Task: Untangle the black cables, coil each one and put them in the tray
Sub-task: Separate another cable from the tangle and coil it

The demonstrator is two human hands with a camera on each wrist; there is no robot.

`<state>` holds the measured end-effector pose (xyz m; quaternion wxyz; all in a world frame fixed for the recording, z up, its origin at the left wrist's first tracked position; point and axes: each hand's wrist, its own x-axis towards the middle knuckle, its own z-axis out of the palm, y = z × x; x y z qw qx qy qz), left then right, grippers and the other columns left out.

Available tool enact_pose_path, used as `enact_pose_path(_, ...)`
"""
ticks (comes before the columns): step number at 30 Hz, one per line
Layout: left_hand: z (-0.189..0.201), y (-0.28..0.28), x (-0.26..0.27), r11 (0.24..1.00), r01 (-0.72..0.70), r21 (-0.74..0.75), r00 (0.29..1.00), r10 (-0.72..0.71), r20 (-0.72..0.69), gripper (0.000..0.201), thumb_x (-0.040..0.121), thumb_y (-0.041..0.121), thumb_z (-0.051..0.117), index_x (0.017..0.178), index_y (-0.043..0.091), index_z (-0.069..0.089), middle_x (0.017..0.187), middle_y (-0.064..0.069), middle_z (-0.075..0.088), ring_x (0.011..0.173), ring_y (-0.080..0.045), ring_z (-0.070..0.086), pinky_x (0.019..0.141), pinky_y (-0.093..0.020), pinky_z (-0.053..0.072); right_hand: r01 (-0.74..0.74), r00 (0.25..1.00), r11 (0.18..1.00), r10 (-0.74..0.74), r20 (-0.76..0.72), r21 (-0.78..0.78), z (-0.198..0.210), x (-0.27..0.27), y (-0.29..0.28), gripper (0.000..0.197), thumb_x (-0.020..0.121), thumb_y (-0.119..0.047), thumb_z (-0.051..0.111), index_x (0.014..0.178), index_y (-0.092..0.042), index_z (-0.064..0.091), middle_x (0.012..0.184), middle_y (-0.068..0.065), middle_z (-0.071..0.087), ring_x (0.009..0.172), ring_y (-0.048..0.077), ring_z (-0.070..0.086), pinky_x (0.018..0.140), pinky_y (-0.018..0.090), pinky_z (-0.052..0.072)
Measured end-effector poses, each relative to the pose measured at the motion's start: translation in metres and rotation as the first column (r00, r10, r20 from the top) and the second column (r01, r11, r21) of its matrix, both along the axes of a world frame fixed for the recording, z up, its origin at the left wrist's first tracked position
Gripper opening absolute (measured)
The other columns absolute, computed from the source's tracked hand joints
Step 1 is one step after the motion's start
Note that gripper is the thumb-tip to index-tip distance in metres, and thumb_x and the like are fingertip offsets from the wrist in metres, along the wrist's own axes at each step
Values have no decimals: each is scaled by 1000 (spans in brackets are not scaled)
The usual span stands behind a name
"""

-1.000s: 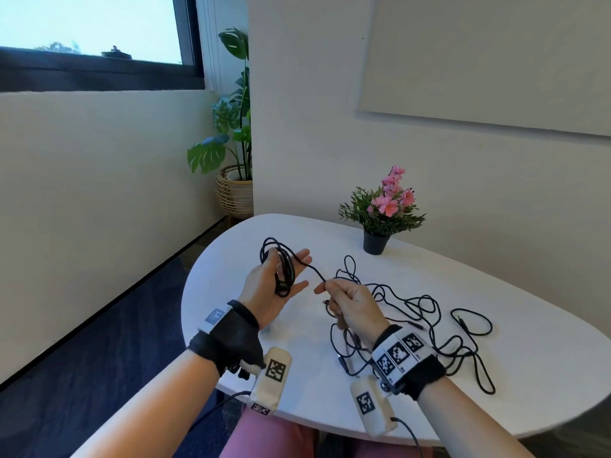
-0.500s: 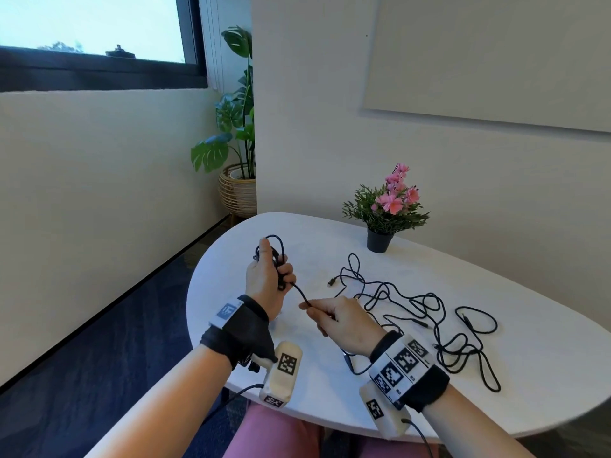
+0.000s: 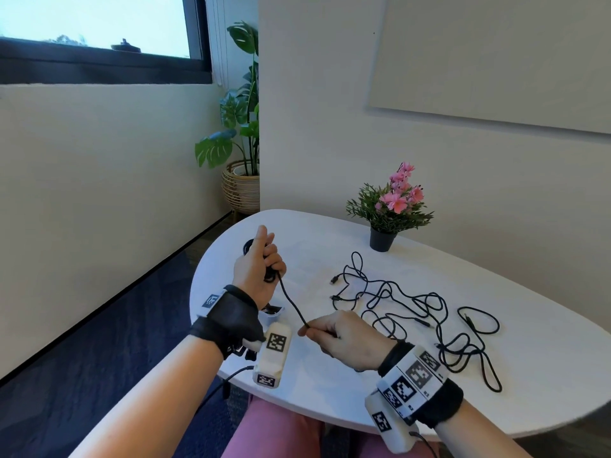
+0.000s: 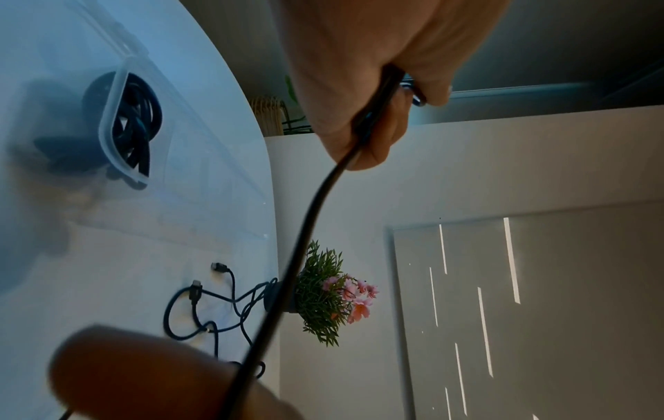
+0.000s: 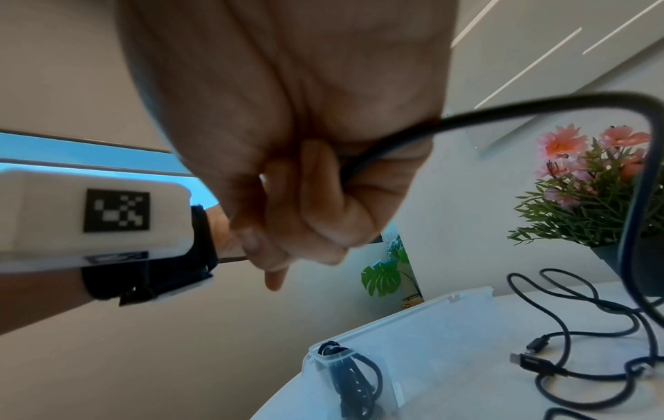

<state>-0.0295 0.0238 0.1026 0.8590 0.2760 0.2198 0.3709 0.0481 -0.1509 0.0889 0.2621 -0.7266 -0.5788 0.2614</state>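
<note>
Left hand [image 3: 261, 266] fists the coil; right hand [image 3: 344, 338] pinches thin black cable [image 3: 292, 304] at frame centre.
Limp, light, probably slippery: grip near the coil.

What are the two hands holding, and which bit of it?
Both hold one black cable. The left hand grips its coiled part; the right hand pinches the loose stretch running out of the coil.

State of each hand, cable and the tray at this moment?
left hand: grips the coiled cable
right hand: pinches the same cable's free run
held cable: taut between hands
loose cables: tangled on table
tray: holds one coiled cable
</note>
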Motion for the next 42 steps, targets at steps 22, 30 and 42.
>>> enact_pose_path(22, -14, -46, -13, 800, 422, 426, 886, -264, -381, 63, 96, 56, 23, 88, 6, 60, 65, -2, 47, 48, -9, 34, 44, -20, 29, 478, 877, 778, -399, -269, 408, 26, 19, 37, 12, 80, -13, 73, 91, -9, 72, 65, 0, 65, 46, 4, 57, 53, 19, 49)
enact_pose_path(30, -8, -48, -14, 713, 581, 392, 786, -367, -498, 78, 94, 61, 7, 87, 3, 59, 67, -9, 61, 45, -11, 39, 44, -21, 31, 356, 931, 842, -282, -231, 405, 31, 29, 37, 8, 80, -11, 72, 86, -14, 76, 87, 10, 70, 77, 18, 64, 79, 35, 53)
enact_pose_path(42, 0, -47, -10, 533, 643, 549, 744, -266, -613, 68, 96, 55, 14, 87, 7, 62, 80, -22, 68, 47, -13, 50, 45, -24, 43, 142, 952, 883, -245, 181, 448, 31, 17, 32, 24, 85, -10, 62, 107, -14, 71, 68, -2, 66, 59, 6, 55, 68, 13, 42)
